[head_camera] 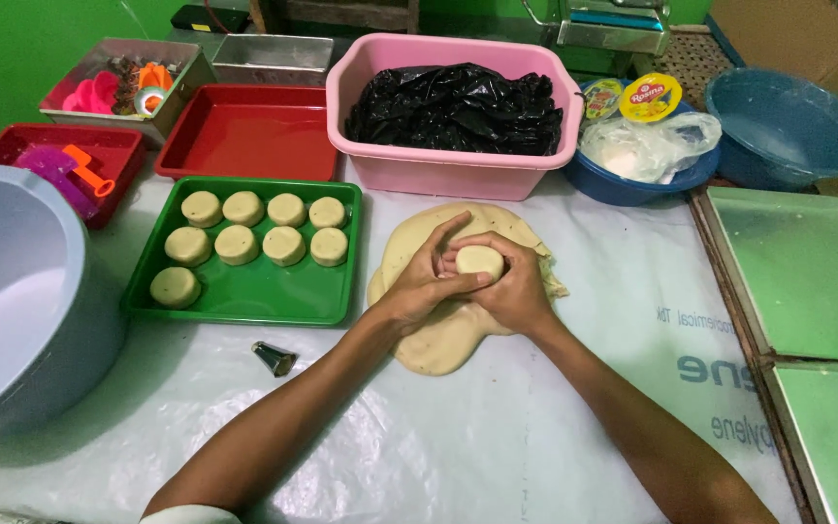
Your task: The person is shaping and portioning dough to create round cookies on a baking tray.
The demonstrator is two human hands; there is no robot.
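Both my hands meet over a flat sheet of pale dough (438, 340) on the white plastic-covered table. My left hand (424, 281) and my right hand (511, 291) together cup a small round dough puck (479, 260), fingers wrapped around its sides. To the left, a green tray (273, 296) holds several similar round dough pucks (237, 245) in rows.
A small metal cone-shaped tip (274, 358) lies near my left forearm. A large grey bowl (12, 291) stands at far left. Behind are red trays (249, 131), a pink tub (448, 170) with black plastic, blue basins (792, 126), and green metal trays (807, 272) at right.
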